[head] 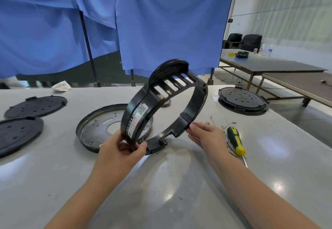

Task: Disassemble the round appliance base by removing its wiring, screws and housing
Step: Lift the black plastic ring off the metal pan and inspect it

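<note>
Both hands hold a black plastic housing ring (164, 103) tilted up on edge above the pale tabletop (161, 184). The left hand (122, 149) is closed around the ring's lower left rim, thumb on the near side and fingers curled behind it, just below a white label with a printed code and red marks. The right hand (204, 135) pinches the ring's lower right rim between fingertips, next to a stepped notch in the plastic. The ring's upper part carries a row of open slots and a domed black cap. Behind the ring and partly hidden by it, a shallow round metal pan (97, 130) with small holes lies flat on the tabletop. To the ring's right lies a yellow-and-green screwdriver (236, 142), with loose screws (230, 146) beside its handle and bits of wire (217, 122) just beyond. Far to the ring's left lie two flat black discs (27, 117), and to its far right sits another round black base (242, 100). Blue cloth (152, 22) hangs behind the tabletop.
</note>
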Demonstrator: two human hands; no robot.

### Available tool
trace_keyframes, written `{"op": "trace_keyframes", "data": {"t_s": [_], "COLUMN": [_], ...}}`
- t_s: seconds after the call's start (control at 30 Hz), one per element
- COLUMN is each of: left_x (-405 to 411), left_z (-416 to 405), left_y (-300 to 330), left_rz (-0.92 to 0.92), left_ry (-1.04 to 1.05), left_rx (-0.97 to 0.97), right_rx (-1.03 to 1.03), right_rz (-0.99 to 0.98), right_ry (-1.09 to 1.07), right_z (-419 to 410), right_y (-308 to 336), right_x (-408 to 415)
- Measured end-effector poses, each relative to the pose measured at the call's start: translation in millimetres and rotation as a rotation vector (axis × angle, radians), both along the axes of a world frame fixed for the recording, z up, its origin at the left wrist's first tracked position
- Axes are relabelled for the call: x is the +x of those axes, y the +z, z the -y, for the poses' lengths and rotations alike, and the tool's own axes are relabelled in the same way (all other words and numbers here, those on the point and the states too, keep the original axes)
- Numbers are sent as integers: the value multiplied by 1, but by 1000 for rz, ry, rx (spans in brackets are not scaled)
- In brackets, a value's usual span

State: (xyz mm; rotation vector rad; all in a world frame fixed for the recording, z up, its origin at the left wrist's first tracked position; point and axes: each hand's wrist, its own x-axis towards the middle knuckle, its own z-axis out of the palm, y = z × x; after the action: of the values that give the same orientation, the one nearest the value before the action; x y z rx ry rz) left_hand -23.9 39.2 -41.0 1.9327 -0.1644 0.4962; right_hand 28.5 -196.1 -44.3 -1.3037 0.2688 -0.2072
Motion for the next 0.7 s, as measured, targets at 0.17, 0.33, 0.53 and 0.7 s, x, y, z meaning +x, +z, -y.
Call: {"op": "trace_keyframes", "data": {"t_s": [0.17,0.33,0.53,0.7], "left_x": [-7,-8,-8,-8], "left_z": [6,8,6,6], "left_y": [4,5,6,5], "left_rz": [48,34,11,42], "left_ry": [-34,-37,-50,-79], "left_rx": [30,-4,-24,-6], "right_rx": [265,383,238,215], "right_rz": [-155,-105,-91,-99], "right_ry": [29,66,34,27], "right_z": [4,9,8,9], "right_y": [-1,-1,0,0], "right_x": [4,6,6,7]}}
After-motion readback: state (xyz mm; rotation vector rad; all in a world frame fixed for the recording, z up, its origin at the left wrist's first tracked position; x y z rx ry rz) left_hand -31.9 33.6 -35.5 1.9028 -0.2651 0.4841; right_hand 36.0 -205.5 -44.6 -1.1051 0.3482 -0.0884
